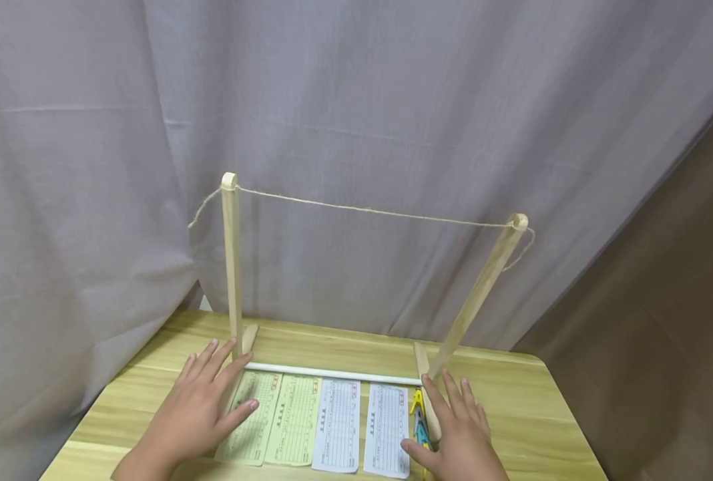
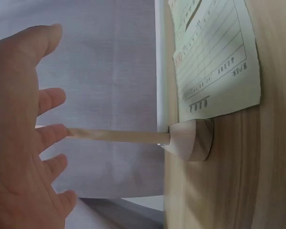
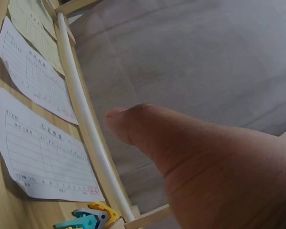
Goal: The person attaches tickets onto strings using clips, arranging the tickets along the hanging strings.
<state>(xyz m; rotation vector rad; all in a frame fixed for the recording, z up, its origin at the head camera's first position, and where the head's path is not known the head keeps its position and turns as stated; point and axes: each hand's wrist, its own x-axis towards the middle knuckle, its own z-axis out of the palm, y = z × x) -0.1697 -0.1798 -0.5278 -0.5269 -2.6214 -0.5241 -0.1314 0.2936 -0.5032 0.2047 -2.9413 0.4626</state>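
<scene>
My left hand (image 1: 194, 404) hovers with spread fingers over the left foot of a wooden frame and the nearest green slip (image 1: 254, 427). In the left wrist view its palm and fingers hold nothing. On the right, my right hand (image 1: 461, 427) is held with fingers apart above the frame's right foot; only its thumb shows in the right wrist view. Two wooden posts (image 1: 232, 267) carry a string (image 1: 368, 210) tied between their tops. A white rod (image 1: 332, 373) joins the feet. Beside the right hand lie several clips (image 1: 419, 424), yellow, grey and teal, partly hidden by it.
A second green slip (image 1: 293, 417) and two bluish-white slips (image 1: 337, 427) lie in a row on the wooden table (image 1: 531, 401), in front of the rod. Grey curtain (image 1: 356, 100) hangs behind the table, with a brown surface (image 1: 663, 321) at the right.
</scene>
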